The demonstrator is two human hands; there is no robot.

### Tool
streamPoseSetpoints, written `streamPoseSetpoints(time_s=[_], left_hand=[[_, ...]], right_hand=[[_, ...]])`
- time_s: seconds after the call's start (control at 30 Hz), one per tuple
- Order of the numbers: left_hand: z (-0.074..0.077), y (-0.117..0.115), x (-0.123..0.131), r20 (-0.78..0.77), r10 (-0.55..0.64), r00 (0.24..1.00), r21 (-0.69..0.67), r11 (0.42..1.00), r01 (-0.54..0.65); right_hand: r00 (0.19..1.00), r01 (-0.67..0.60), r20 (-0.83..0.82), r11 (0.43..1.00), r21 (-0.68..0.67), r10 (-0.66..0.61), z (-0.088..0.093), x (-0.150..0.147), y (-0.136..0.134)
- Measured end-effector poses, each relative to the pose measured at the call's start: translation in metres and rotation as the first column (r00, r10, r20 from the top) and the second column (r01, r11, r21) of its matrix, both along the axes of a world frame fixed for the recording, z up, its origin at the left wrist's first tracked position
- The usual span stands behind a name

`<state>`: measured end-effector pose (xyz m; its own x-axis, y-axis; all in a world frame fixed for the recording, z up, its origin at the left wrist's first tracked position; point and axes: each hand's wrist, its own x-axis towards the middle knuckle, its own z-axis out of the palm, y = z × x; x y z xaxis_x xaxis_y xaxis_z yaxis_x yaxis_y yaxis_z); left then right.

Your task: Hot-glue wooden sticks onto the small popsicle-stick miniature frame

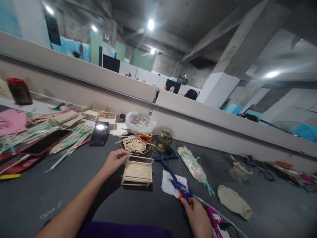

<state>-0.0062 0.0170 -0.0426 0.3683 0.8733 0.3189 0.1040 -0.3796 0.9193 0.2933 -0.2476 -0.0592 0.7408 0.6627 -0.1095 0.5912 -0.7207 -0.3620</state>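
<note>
A small bench-like model [137, 171] built of thin wooden sticks stands on the dark table in front of me. My left hand [116, 162] pinches the upper left end of its back rail, thumb and fingertips together. Wrapped round the handle of a blue hot glue gun [182, 189] is my right hand [196, 213]. The gun's metal nozzle points up and left, over a piece of white paper [167, 185] to the right of the model. A clear glue stick [206, 203] sticks out behind the gun, and a small red light glows on its body.
Behind the model are a basket of short sticks [135, 145], blue pliers [166, 162] and a green glass jar [163, 141]. Bagged sticks [192, 163], a beige cloth-like piece [234, 201] and a magenta power strip [215, 219] lie right. Two phones and loose sticks [71, 140] lie left.
</note>
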Motion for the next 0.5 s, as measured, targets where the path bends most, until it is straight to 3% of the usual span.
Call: streamPoseSetpoints(time_s=[0.13, 0.27, 0.37, 0.5], left_hand=[[0.001, -0.001, 0.0, 0.005, -0.001, 1.0, 0.003, 1.0, 0.001], [0.003, -0.003, 0.0, 0.014, 0.01, 1.0, -0.007, 1.0, -0.01], [0.005, -0.004, 0.0, 0.021, 0.006, 1.0, -0.019, 1.0, -0.006], [0.006, -0.005, 0.001, 0.03, 0.005, 1.0, -0.028, 1.0, -0.004]], right_hand=[[0.999, 0.031, 0.035, 0.999, -0.025, -0.03, -0.009, 0.001, 0.004], [0.998, 0.056, -0.016, 0.984, 0.171, -0.054, -0.016, 0.006, 0.004], [0.979, 0.151, -0.185, 0.924, 0.352, -0.089, -0.02, 0.009, 0.002], [0.918, 0.303, -0.378, 0.823, 0.481, -0.117, -0.023, 0.007, -0.001]])
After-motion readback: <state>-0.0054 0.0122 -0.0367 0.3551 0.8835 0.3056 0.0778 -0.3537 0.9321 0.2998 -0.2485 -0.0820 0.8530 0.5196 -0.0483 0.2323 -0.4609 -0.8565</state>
